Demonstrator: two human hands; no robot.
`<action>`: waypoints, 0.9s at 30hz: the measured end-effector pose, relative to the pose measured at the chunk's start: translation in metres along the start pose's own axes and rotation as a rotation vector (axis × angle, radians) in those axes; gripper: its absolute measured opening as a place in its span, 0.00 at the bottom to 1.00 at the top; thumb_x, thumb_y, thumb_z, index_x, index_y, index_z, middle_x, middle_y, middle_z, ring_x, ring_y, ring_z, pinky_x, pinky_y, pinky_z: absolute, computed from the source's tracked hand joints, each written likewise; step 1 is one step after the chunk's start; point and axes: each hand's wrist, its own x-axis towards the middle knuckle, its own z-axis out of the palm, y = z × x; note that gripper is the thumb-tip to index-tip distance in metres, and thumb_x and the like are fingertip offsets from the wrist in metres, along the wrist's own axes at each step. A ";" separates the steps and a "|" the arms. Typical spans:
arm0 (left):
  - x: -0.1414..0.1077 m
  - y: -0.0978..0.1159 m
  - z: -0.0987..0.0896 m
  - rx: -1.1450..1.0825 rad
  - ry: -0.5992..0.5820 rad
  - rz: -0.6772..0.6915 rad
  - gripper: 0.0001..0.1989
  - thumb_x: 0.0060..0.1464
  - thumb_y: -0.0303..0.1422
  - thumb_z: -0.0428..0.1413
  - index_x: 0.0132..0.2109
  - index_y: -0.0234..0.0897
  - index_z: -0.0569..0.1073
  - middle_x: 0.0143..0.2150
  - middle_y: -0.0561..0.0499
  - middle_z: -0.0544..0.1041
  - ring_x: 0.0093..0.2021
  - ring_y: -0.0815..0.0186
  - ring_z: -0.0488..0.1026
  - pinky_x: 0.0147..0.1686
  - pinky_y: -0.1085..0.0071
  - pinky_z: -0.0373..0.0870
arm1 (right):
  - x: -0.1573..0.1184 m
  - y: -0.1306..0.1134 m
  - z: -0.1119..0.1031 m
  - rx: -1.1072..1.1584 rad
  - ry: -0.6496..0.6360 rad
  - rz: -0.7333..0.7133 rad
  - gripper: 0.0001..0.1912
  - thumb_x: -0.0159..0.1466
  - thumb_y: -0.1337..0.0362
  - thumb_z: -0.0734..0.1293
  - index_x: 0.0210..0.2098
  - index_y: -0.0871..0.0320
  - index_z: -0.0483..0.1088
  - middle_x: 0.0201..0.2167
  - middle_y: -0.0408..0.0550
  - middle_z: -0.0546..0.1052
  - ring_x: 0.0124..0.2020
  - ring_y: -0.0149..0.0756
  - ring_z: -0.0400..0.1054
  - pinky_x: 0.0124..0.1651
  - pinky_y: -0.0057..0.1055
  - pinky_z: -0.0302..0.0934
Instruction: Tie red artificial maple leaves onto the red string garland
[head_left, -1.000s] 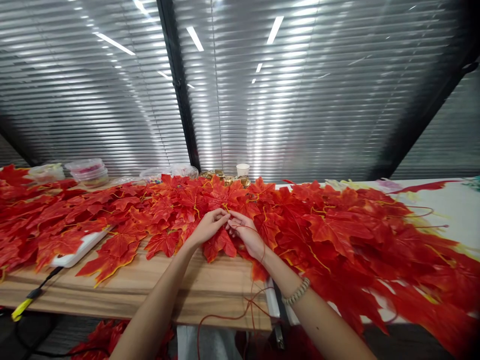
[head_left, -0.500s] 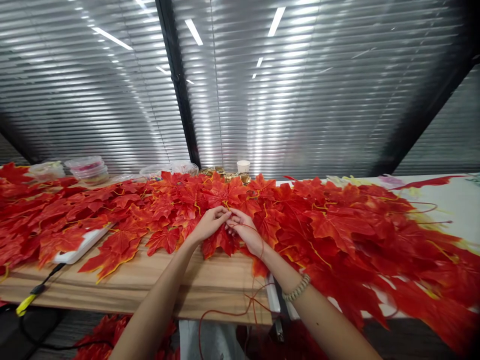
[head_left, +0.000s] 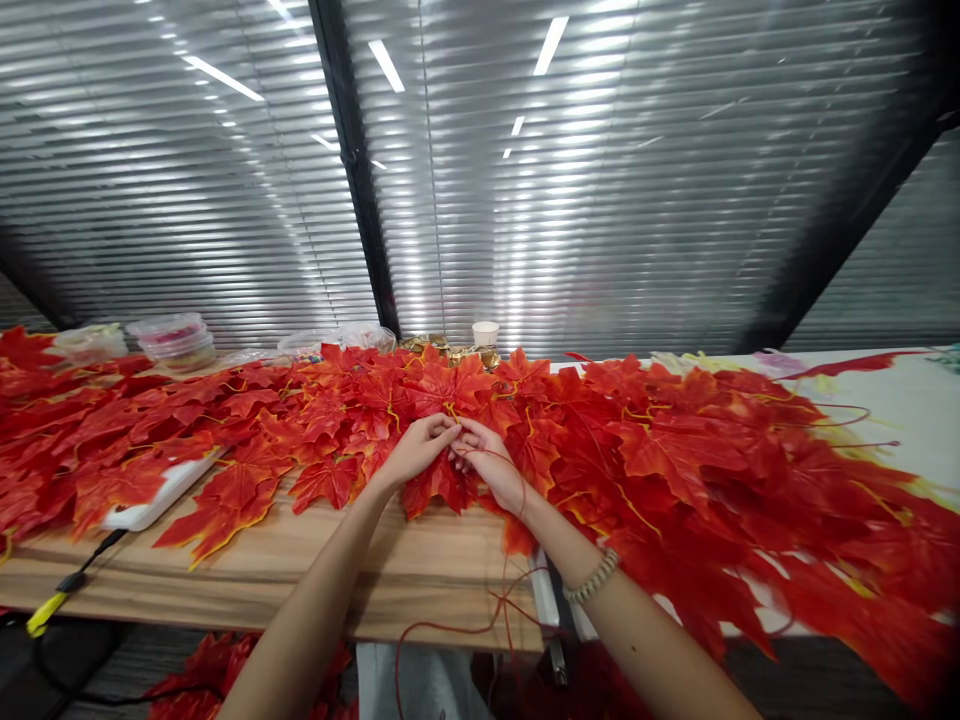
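My left hand and my right hand meet over the red artificial maple leaves, fingers bent and fingertips touching. A thin red cord runs from my right fingers across the wrist, then hangs in loops to the table's front edge. Just above the fingertips shows a yellow leaf stem. My left fingers are pinched, but what lies between them is hidden. Below both hands a leaf spreads toward the bare wood.
The wooden table joins a white table on the right. A white power strip lies left, with a black cable. Plastic tubs, a paper cup and gold foil stand at the back, before the blinds.
The view has shifted very slightly. Both hands keep the same pinched pose at the same spot among the leaves.
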 end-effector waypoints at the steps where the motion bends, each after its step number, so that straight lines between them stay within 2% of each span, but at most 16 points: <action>1: 0.000 0.000 0.000 0.002 0.000 0.000 0.13 0.53 0.41 0.50 0.32 0.34 0.68 0.25 0.52 0.72 0.26 0.68 0.69 0.29 0.72 0.65 | 0.000 0.000 0.000 0.000 0.000 0.001 0.24 0.48 0.64 0.67 0.45 0.60 0.64 0.20 0.40 0.70 0.19 0.24 0.60 0.23 0.24 0.52; 27: 0.000 -0.002 0.000 0.098 0.011 0.029 0.13 0.54 0.40 0.49 0.33 0.33 0.69 0.27 0.51 0.73 0.28 0.67 0.69 0.30 0.71 0.65 | 0.000 0.000 0.000 -0.012 -0.004 0.021 0.25 0.48 0.65 0.66 0.46 0.61 0.62 0.20 0.39 0.70 0.19 0.24 0.60 0.23 0.24 0.52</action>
